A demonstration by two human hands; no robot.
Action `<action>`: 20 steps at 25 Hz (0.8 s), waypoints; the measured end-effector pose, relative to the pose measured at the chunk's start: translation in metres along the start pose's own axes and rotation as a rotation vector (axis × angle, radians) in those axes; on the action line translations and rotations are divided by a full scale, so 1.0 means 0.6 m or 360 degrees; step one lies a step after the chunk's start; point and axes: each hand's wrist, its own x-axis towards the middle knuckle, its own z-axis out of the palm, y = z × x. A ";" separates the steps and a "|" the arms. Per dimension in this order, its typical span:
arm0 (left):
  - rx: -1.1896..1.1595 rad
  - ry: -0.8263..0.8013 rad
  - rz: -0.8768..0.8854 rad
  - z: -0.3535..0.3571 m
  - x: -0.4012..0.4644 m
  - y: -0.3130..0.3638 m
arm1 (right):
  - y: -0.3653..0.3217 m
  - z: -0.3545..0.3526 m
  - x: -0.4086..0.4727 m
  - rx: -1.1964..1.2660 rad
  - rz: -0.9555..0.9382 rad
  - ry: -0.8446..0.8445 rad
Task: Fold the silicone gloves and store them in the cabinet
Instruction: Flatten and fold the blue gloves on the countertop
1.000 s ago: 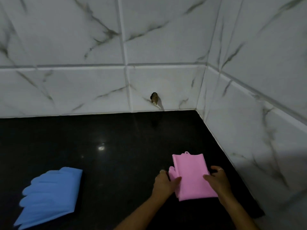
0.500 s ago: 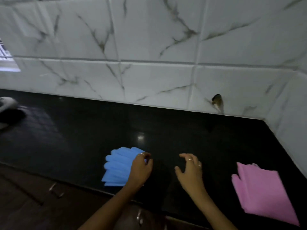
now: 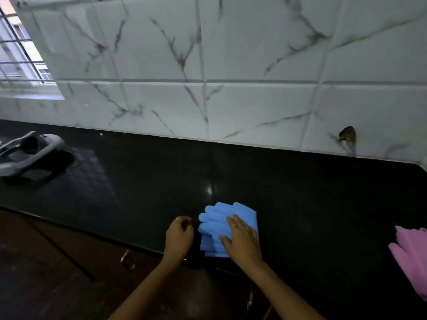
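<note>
Leftmost, a grey plastic holder (image 3: 27, 155) sits on the black table (image 3: 300, 192), under the barred window (image 3: 20, 54). Near the front edge, the left hand (image 3: 179, 236) is loosely curled, its grip empty, just beside the folded blue silicone gloves (image 3: 221, 221). The right hand (image 3: 242, 241) lies flat on them, fingers spread, pressing rather than grasping. Far right lie the folded pink silicone gloves (image 3: 411, 255).

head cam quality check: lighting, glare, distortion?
Head view: dim overall; daylight only from the window at far left. Small specular glare on the black countertop above the blue glove. Wide-angle bending curves the tile lines; pink glove cropped at right edge.
</note>
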 end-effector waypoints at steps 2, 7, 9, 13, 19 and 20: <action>0.0013 -0.0020 0.0021 -0.004 0.005 -0.008 | 0.005 0.002 0.006 -0.0013 0.0012 0.0052; -0.0040 -0.0116 0.0072 -0.010 0.016 -0.025 | -0.009 0.013 0.009 -0.0135 0.0071 0.0011; -0.0065 -0.0146 0.0074 -0.004 0.017 -0.025 | -0.015 0.011 0.020 -0.0283 0.0143 0.0007; -0.0120 -0.0232 0.0075 0.005 0.021 -0.025 | -0.034 0.004 0.038 -0.0377 0.0214 0.0145; -0.0210 -0.0210 0.0081 -0.002 0.033 -0.029 | -0.029 -0.065 0.047 0.0749 0.0400 0.0482; -0.0238 -0.0201 0.0089 -0.003 0.035 -0.025 | -0.025 -0.085 0.048 0.0935 0.0414 0.0547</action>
